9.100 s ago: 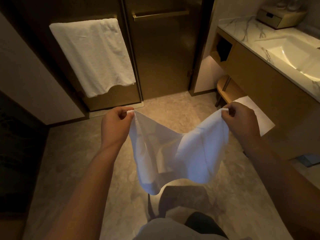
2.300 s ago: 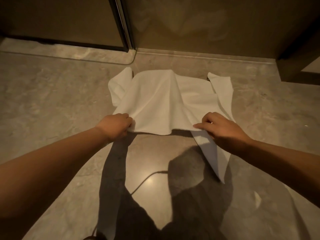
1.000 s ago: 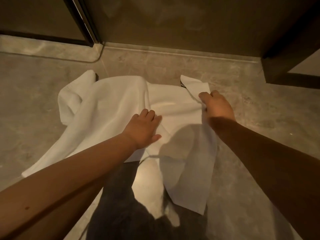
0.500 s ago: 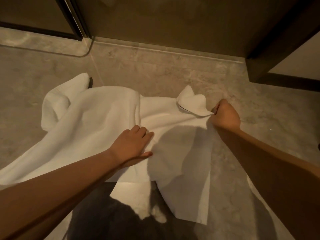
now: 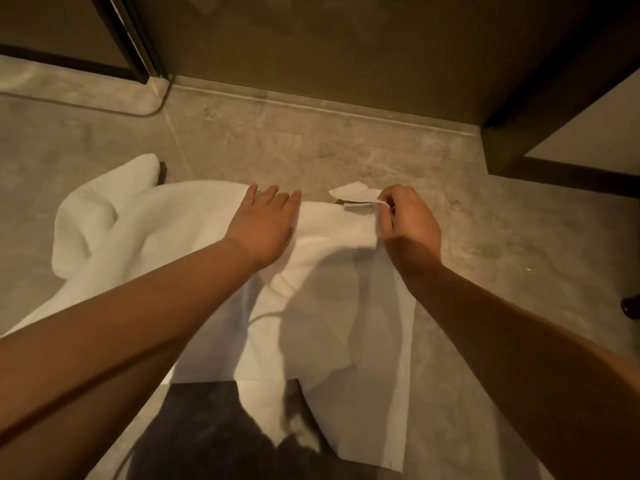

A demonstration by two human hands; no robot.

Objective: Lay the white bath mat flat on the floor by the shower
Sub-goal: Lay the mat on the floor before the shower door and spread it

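Note:
The white bath mat (image 5: 166, 244) lies rumpled on the stone floor in front of the shower door (image 5: 311, 46). Its left end is bunched into a hump, and a fold runs down its middle toward me. My left hand (image 5: 263, 226) rests palm down on the mat near its far edge, fingers spread. My right hand (image 5: 408, 220) pinches the mat's far right corner, which curls up off the floor. The near edge of the mat is partly hidden by my arms and dark clothing.
The grey stone floor (image 5: 346, 150) has a strip of bare room between the mat and the door's threshold. A dark door frame (image 5: 131, 39) stands at the back left. A dark cabinet base (image 5: 554, 168) sits at the back right.
My left hand has slid forward to the mat's far edge. My right hand has drawn the pinched corner a little left and away from me.

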